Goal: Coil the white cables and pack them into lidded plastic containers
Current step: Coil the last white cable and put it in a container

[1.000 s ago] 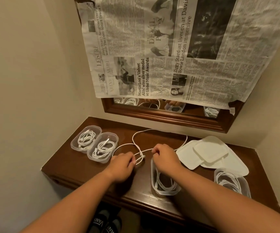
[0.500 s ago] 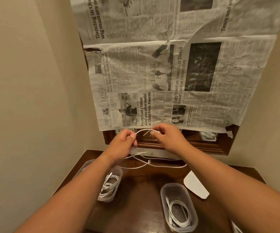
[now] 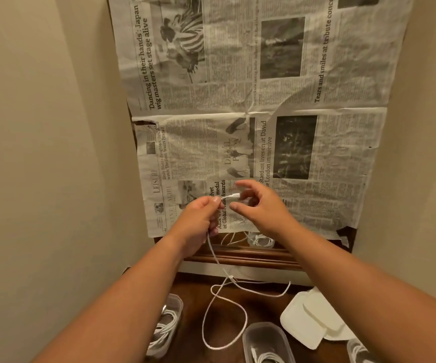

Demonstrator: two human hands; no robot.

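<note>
Above the tabletop (image 3: 264, 307), the cable (image 3: 214, 254) is now raised. Left hand (image 3: 201, 218) grips it near one end, plug sticking out; the rest hangs to a loose loop on the wood. Right hand (image 3: 261, 205) pinched it 0.5 s ago and has now let go, fingers spread wide beside the plug. Judgement: winding about to start; container (image 3: 264, 334) waits below.

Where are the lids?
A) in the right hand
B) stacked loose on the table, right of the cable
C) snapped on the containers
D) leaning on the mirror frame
B: the white lids lie in a loose stack on the table, right of the hanging cable, and the containers in view stand open-topped.
</note>
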